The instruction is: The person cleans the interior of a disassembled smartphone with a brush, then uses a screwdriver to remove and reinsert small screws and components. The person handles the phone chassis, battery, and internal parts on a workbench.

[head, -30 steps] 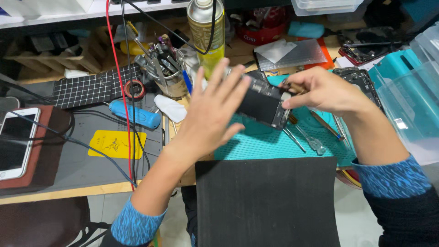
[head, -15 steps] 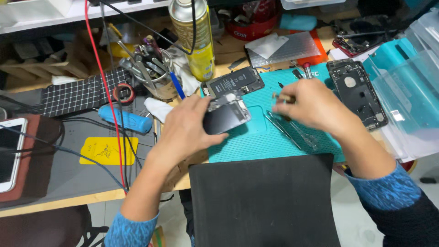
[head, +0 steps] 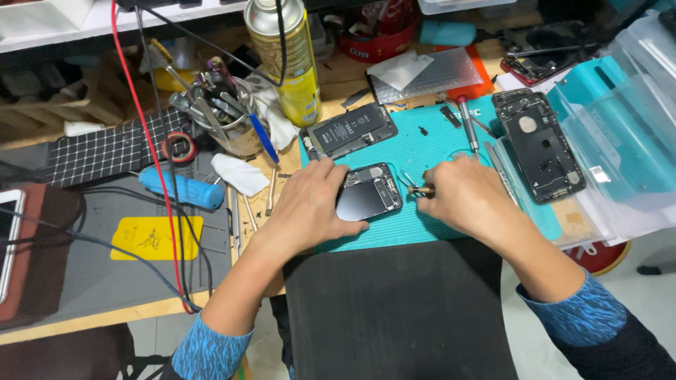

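My left hand (head: 310,204) lies flat on the teal work mat (head: 436,151), fingers pressing the left side of a small opened phone body (head: 367,192) with a dark plate and exposed parts. My right hand (head: 461,193) rests on the mat just right of it, pinching a small screwdriver (head: 418,190) whose tip points at the phone body's right edge. A removed phone part with a black battery (head: 350,130) lies behind the left hand. A dark phone back housing (head: 539,144) lies to the right.
A yellow spray can (head: 289,60) and a jar of tools (head: 225,116) stand at the back. A blue handle (head: 182,188), a yellow sticker (head: 156,237) and red and black cables lie left. Clear plastic sheets (head: 620,148) sit right. A black pad (head: 398,309) covers the front edge.
Both hands came down from holding the phone body up. It now lies on the teal mat, left hand pressing it and right hand bringing the screwdriver to its edge.
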